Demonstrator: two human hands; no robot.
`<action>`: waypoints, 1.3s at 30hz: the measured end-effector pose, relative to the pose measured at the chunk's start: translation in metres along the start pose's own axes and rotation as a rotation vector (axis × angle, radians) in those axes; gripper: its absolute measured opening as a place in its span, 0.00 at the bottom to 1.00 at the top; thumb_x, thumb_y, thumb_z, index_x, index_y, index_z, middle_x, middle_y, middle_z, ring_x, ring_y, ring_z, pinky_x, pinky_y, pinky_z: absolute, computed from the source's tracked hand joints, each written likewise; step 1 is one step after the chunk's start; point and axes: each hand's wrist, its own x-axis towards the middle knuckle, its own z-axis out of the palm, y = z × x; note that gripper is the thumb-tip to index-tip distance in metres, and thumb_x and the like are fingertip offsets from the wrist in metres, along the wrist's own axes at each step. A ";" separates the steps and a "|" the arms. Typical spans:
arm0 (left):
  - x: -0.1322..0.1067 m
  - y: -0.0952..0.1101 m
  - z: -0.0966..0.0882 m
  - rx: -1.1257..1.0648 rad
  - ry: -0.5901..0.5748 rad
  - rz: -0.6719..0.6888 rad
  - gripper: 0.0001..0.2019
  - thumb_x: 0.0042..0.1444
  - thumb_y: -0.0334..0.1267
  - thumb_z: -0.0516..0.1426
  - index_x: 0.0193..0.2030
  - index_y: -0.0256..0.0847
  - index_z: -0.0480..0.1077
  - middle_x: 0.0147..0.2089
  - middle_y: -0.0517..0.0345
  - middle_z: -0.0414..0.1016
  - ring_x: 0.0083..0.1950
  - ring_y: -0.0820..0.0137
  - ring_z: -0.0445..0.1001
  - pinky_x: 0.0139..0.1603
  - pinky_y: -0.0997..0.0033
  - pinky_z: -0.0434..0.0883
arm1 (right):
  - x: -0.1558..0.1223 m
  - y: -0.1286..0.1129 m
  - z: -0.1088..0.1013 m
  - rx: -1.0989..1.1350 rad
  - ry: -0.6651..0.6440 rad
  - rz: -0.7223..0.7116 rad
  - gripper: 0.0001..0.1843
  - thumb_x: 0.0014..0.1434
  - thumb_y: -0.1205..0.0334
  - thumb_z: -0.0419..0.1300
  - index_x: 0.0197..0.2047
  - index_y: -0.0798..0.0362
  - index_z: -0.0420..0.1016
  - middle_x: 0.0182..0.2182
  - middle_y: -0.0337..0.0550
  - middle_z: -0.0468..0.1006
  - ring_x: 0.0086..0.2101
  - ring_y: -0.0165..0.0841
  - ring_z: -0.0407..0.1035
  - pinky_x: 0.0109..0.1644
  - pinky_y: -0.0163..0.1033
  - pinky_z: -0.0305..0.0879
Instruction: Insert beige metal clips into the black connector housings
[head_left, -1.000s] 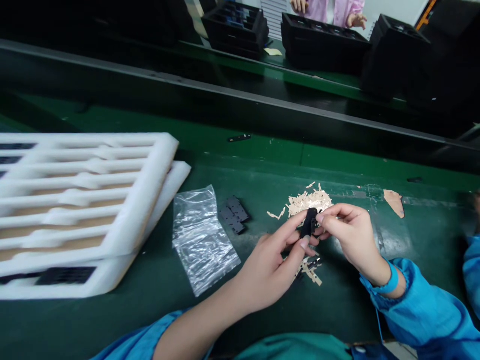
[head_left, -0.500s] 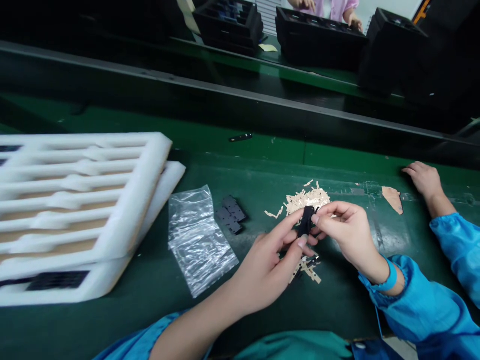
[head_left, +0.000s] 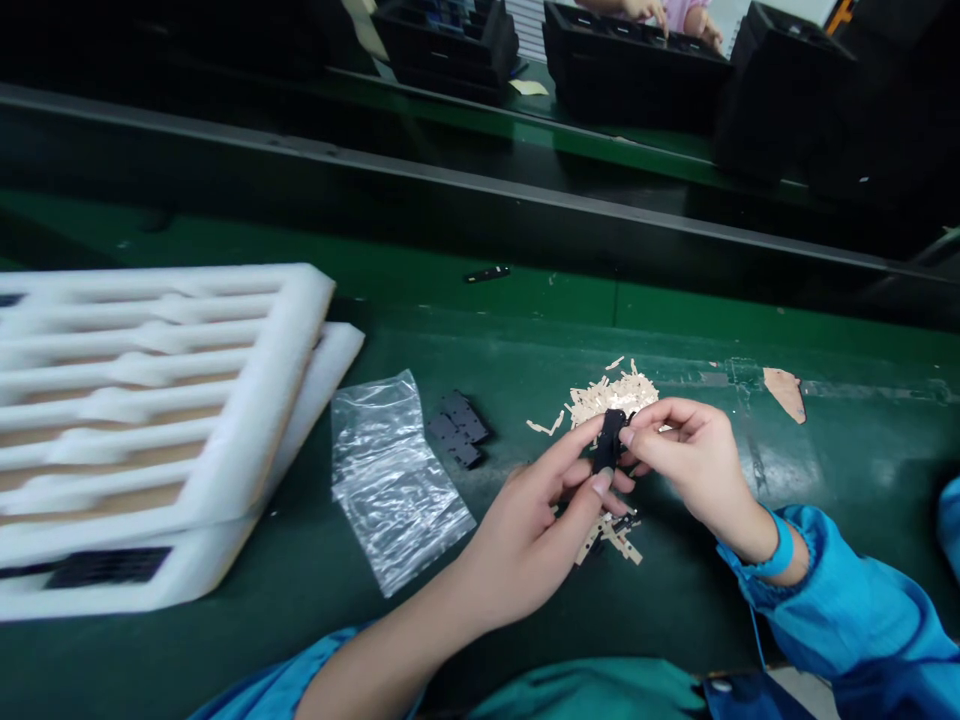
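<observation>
Between the thumb and fingers of my left hand (head_left: 541, 525) is a small flat black part (head_left: 608, 440), held tilted above the table. The fingertips of my right hand (head_left: 686, 450) pinch at the part's upper right edge; whether they hold a tiny piece there is hidden. Just behind the hands lies a heap of small beige pieces (head_left: 611, 397). Below my fingers is a smaller pile of beige and black strips (head_left: 616, 538), partly covered by my left hand. Several black flat parts (head_left: 459, 428) lie to the left, beside a clear plastic bag (head_left: 397, 490).
White foam trays (head_left: 300, 320) are stacked at the left on the green table (head_left: 525, 345). A slim black piece (head_left: 487, 273) lies farther back, and a brown scrap (head_left: 784, 394) at the right. Beyond the dark ledge, a co-worker's hands (head_left: 649, 12) are over black bins (head_left: 637, 70).
The neighbour's arm at the right has drawn back, leaving only a bit of blue sleeve at the edge. My hands keep nearly the same hold on the black part. The view shifts slightly.
</observation>
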 end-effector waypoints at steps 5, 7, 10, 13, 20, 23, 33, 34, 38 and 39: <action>0.001 0.001 0.000 -0.014 0.003 0.017 0.25 0.70 0.31 0.54 0.73 0.37 0.62 0.43 0.54 0.87 0.39 0.69 0.86 0.46 0.70 0.82 | 0.000 0.000 -0.001 -0.043 -0.016 0.027 0.11 0.43 0.61 0.75 0.29 0.53 0.80 0.23 0.35 0.77 0.20 0.28 0.73 0.23 0.32 0.67; 0.001 0.001 0.000 -0.008 0.001 0.019 0.25 0.70 0.31 0.54 0.73 0.38 0.62 0.43 0.55 0.86 0.39 0.70 0.86 0.46 0.71 0.82 | 0.000 0.000 -0.001 -0.059 -0.022 0.031 0.11 0.43 0.61 0.75 0.30 0.53 0.79 0.24 0.35 0.77 0.21 0.28 0.73 0.23 0.32 0.67; 0.000 0.001 -0.001 -0.003 -0.006 0.019 0.25 0.70 0.31 0.54 0.73 0.39 0.62 0.42 0.56 0.86 0.39 0.70 0.86 0.45 0.71 0.82 | 0.001 0.000 -0.002 -0.076 -0.034 0.027 0.11 0.45 0.60 0.74 0.29 0.53 0.78 0.25 0.37 0.78 0.22 0.29 0.74 0.24 0.32 0.68; -0.001 0.001 -0.003 0.009 0.000 0.009 0.25 0.70 0.32 0.55 0.73 0.40 0.62 0.41 0.56 0.86 0.38 0.69 0.86 0.44 0.70 0.82 | 0.002 0.001 -0.003 -0.062 -0.046 0.030 0.11 0.45 0.61 0.73 0.29 0.53 0.77 0.25 0.37 0.78 0.21 0.28 0.73 0.24 0.32 0.67; -0.001 0.002 -0.003 -0.004 -0.003 -0.023 0.24 0.70 0.33 0.54 0.72 0.39 0.63 0.40 0.56 0.86 0.37 0.69 0.86 0.44 0.70 0.82 | 0.002 0.000 -0.004 -0.040 -0.101 0.049 0.14 0.45 0.62 0.74 0.30 0.53 0.73 0.24 0.35 0.77 0.20 0.27 0.72 0.24 0.32 0.66; -0.001 0.001 -0.002 -0.009 0.000 -0.050 0.25 0.70 0.33 0.55 0.73 0.39 0.62 0.40 0.56 0.86 0.38 0.68 0.86 0.44 0.70 0.81 | 0.000 0.001 -0.003 -0.012 -0.178 0.072 0.16 0.47 0.64 0.73 0.33 0.50 0.68 0.22 0.31 0.74 0.22 0.31 0.74 0.26 0.34 0.67; -0.001 0.011 -0.007 -0.163 0.005 -0.181 0.28 0.69 0.37 0.57 0.73 0.35 0.61 0.38 0.55 0.85 0.34 0.68 0.85 0.41 0.69 0.81 | 0.004 0.001 -0.009 -0.117 -0.282 -0.090 0.14 0.56 0.55 0.73 0.28 0.53 0.76 0.25 0.36 0.76 0.26 0.29 0.70 0.32 0.36 0.69; -0.001 0.012 -0.007 -0.173 0.005 -0.187 0.28 0.69 0.37 0.58 0.73 0.35 0.60 0.38 0.56 0.84 0.33 0.69 0.84 0.41 0.69 0.81 | 0.004 0.000 -0.009 -0.121 -0.285 -0.088 0.14 0.57 0.54 0.72 0.29 0.53 0.77 0.25 0.37 0.77 0.25 0.29 0.70 0.31 0.36 0.68; 0.000 0.012 -0.006 -0.176 0.021 -0.182 0.29 0.68 0.37 0.58 0.74 0.36 0.59 0.37 0.56 0.84 0.33 0.69 0.84 0.40 0.69 0.80 | 0.003 -0.004 -0.011 -0.191 -0.262 -0.103 0.10 0.57 0.56 0.71 0.30 0.53 0.81 0.27 0.39 0.79 0.27 0.30 0.70 0.30 0.36 0.67; 0.000 0.012 -0.006 -0.174 0.023 -0.180 0.29 0.68 0.37 0.58 0.74 0.36 0.59 0.37 0.56 0.84 0.33 0.69 0.84 0.40 0.69 0.80 | 0.003 -0.005 -0.012 -0.206 -0.260 -0.107 0.10 0.58 0.56 0.71 0.30 0.53 0.81 0.27 0.39 0.79 0.28 0.30 0.69 0.30 0.36 0.67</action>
